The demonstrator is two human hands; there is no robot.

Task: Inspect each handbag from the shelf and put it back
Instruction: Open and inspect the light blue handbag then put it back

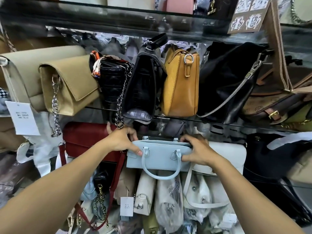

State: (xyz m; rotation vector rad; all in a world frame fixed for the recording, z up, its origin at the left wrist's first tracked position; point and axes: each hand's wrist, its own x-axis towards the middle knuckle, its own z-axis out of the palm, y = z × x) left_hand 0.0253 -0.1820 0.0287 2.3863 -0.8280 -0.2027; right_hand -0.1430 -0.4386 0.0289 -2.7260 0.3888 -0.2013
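Note:
A light blue handbag (158,157) with two short handles stands upright at the front of the middle glass shelf (202,173), between a dark red bag (84,137) and a white bag (228,154). My left hand (123,141) grips its left top corner, thumb on the front face. My right hand (197,151) grips its right top corner, fingers curled over the top edge. One handle hangs down over the shelf's front edge.
The shelf above holds tan flap bags (67,85), a black quilted chain bag (111,81), a black croc bag (143,85), a mustard bag (182,85) and black bags (228,81). Below lie plastic-wrapped white bags (168,200). A paper price tag (22,117) hangs at left.

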